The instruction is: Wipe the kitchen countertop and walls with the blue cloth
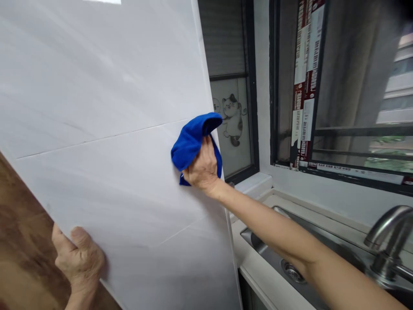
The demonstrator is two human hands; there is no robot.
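The right hand (201, 165) is closed on a bunched blue cloth (193, 142), its grip clamped and the cloth pressed against the face of a large white marble-patterned panel (106, 86), close to that panel's right edge. The left hand (79, 258) grips the panel's lower left edge, with the thumb and fingers curled against it (how far they wrap behind is hidden). The panel stands tilted in front of the person, its long axis running upward and leaning left, with thin seam lines crossing its face. Beyond its right edge is a white table (267, 288) holding a stainless steel sink (254, 241) and a faucet (390, 241), below a window (355, 64). A brown wood surface (22, 224) shows at lower left.
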